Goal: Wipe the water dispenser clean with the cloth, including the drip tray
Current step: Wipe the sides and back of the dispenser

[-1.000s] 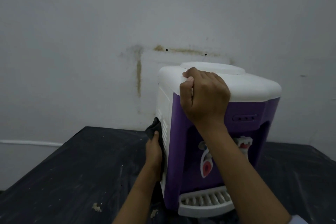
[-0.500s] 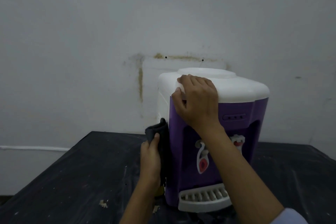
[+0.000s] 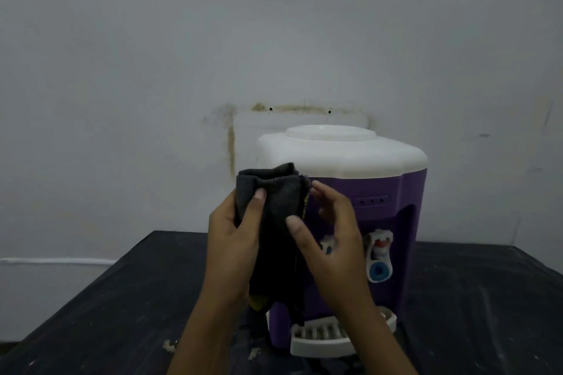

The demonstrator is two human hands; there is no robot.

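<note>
A purple water dispenser [image 3: 393,192] with a white top stands on the black table [image 3: 100,313], facing me. Its white slatted drip tray [image 3: 316,341] juts out at the bottom front. Two taps show on the front, one partly hidden behind my right hand. A dark cloth [image 3: 274,222] hangs in front of the dispenser's left part. My left hand [image 3: 234,240] holds the cloth with the thumb over its front. My right hand [image 3: 329,234] pinches the cloth's right edge between thumb and fingers.
A pale stained wall [image 3: 231,143] stands just behind the dispenser. Small bits of debris [image 3: 169,345] lie on the table near the front left. A white cable [image 3: 54,260] runs along the wall at the left.
My right hand has left the dispenser's top and come down to the cloth. My left hand has brought the cloth from the dispenser's left side to the front, and the dispenser now faces me.
</note>
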